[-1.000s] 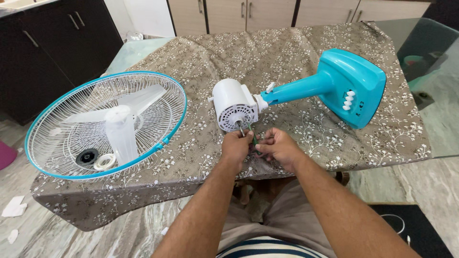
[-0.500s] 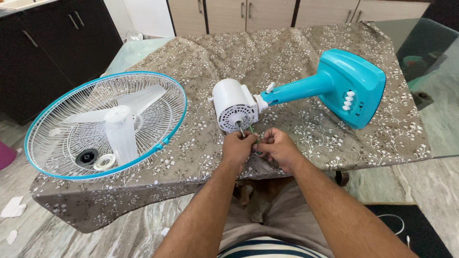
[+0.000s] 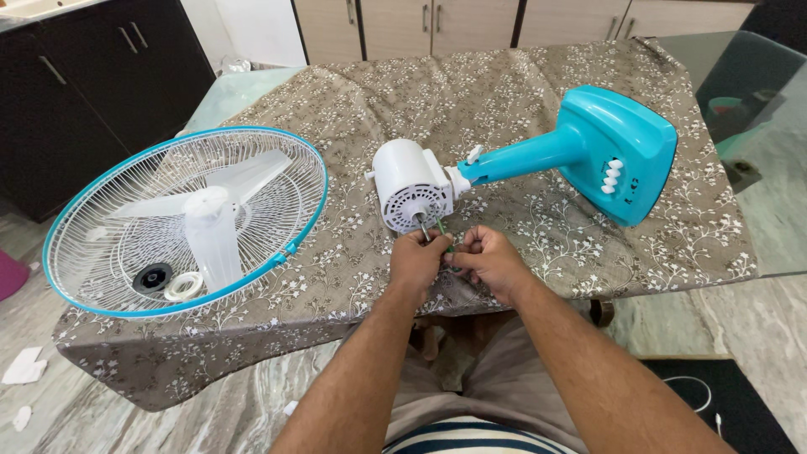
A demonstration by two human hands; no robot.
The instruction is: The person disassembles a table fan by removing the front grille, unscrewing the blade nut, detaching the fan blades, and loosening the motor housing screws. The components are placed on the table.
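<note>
Head view, you seated at the table edge, both forearms reaching forward over your lap.

Your left hand (image 3: pixel 416 259) is curled closed just below the front face of the white motor housing (image 3: pixel 409 185), fingertips up at the bare metal shaft (image 3: pixel 420 224) that pokes out of it toward you. Whether the fingers actually pinch the shaft or only touch it, you cannot tell from here; the knuckles hide the contact.

Your right hand (image 3: pixel 490 259) sits just beside the left, touching or nearly so, fingers folded shut on a thin green-handled tool (image 3: pixel 443 231). Only a short green length shows above the thumbs. Its long axis slants up and to the left, tip aimed at the housing face close by the shaft.

Key relation: the housing lies straight ahead of both hands, just beyond the fingertips, face turned toward you. The fan's long axis runs the other way, left to right, from the housing along the teal neck (image 3: pixel 525 158) out to the teal base (image 3: pixel 620 151), well to the right. Left hand is the nearer 1 to the shaft; right hand carries the tool in from the side.

Off to your left, well apart: 1 white wire guard with a teal rim (image 3: pixel 181 220), a translucent blade (image 3: pixel 210 220) and a white ring (image 3: pixel 183 285) lying in it. All rests on a brown floral cloth (image 3: pixel 521 84).
</note>
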